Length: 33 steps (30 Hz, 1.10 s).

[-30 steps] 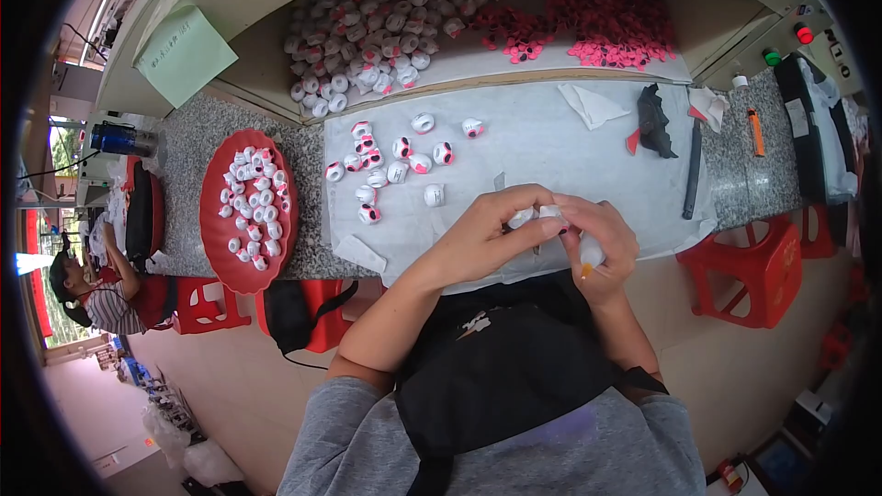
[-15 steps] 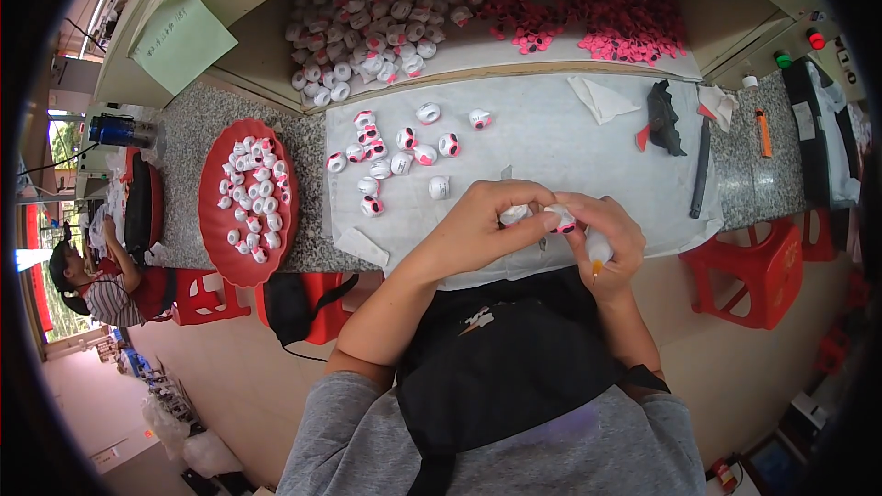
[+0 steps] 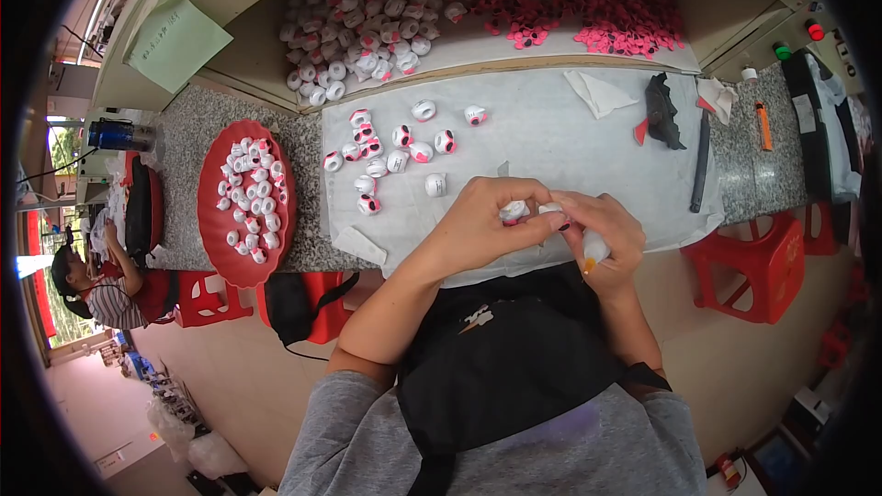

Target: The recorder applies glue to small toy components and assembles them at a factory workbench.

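Observation:
My left hand (image 3: 487, 225) is closed, thumb and fingers pinching a small white ball-shaped piece with pink and dark patches (image 3: 514, 211). My right hand (image 3: 614, 231) meets it at the fingertips and touches the piece's right side. Tucked in the right palm is a small white squeeze bottle (image 3: 595, 244) with an amber tip (image 3: 589, 264) pointing down. Fingers cover part of the piece. Beyond my hands, several similar white-and-pink pieces (image 3: 397, 162) lie on a white sheet (image 3: 551, 138) over the worktop.
A red scalloped tray (image 3: 213, 239) with more pieces stands at left. On the shelf behind are heaps of white pieces (image 3: 386, 9) and pink parts (image 3: 634, 18). A dark bar (image 3: 701, 165) and an orange tool (image 3: 764, 129) lie at right. Another person (image 3: 115, 285) sits far left.
The white piece has turned between my fingers, with its pink and dark marks showing differently. My right hand and the bottle tip have shifted slightly left. The whole view has also moved a little.

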Available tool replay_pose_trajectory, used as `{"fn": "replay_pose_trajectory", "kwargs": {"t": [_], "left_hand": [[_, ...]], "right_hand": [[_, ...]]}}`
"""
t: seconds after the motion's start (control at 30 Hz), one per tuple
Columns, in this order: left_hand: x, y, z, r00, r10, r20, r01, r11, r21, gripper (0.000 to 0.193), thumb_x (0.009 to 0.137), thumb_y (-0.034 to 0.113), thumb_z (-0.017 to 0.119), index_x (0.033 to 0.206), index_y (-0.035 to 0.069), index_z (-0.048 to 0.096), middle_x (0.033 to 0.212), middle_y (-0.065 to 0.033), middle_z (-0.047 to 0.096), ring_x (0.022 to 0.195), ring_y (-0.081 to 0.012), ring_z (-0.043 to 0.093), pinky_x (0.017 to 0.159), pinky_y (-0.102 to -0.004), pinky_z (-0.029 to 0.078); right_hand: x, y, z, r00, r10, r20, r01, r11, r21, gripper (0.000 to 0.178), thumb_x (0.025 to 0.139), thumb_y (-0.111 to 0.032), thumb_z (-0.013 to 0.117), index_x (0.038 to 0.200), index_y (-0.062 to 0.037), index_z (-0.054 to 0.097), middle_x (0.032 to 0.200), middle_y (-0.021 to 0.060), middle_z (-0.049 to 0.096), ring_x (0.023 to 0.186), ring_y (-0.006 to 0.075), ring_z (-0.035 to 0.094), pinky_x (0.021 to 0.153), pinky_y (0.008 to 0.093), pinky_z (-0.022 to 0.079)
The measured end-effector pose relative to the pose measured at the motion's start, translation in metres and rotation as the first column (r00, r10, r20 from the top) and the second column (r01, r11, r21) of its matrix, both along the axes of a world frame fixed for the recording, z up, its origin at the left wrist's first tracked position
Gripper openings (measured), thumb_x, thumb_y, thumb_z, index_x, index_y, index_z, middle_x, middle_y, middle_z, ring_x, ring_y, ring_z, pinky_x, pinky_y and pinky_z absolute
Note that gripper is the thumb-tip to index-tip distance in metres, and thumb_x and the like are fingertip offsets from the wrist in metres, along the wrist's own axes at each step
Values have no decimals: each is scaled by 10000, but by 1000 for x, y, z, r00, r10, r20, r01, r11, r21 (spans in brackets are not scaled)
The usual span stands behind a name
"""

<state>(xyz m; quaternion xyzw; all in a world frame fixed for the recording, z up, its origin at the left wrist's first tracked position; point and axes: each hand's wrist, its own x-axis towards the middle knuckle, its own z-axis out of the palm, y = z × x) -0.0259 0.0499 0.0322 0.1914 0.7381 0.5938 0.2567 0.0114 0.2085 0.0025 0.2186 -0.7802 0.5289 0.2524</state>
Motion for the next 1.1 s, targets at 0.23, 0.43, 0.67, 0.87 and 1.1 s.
{"fn": "replay_pose_trajectory", "kwargs": {"t": [0.23,0.43,0.67,0.87,1.1], "left_hand": [[0,-4,3,999,-37,-9,37,995,90,204,681,58,538,858,-42,540,729,-49,552,692,-89,469,646,-227,389],[2,-4,2,999,-48,6,48,995,90,224,675,65,561,877,-27,529,713,-29,533,666,-81,444,604,-215,372],[9,3,-6,995,30,-92,-21,995,97,231,667,91,614,860,-8,533,718,-23,530,629,-83,437,583,-203,363],[9,3,-4,973,111,-201,-102,993,55,243,664,91,607,875,-7,536,724,-37,543,622,-88,456,566,-206,374],[10,5,-10,872,103,-479,-170,981,-98,283,636,79,607,899,4,535,723,-85,548,572,-171,513,518,-251,407]], "right_hand": [[-2,1,-1,999,6,-36,-7,1000,-19,261,612,2,604,869,-31,573,819,110,597,515,151,504,442,215,368],[-2,-1,0,1000,0,11,1,995,-101,296,573,51,609,857,-21,569,823,110,598,597,167,556,453,216,374],[1,-6,-3,997,50,65,-31,966,-258,307,583,122,561,867,7,538,875,151,563,676,159,554,472,213,396],[4,0,2,954,107,281,-9,945,-327,279,607,77,558,872,2,514,928,131,509,627,104,483,509,191,374],[-6,-7,17,779,199,594,62,919,-388,147,666,-6,564,805,22,526,690,43,486,494,56,407,455,169,317]]}}
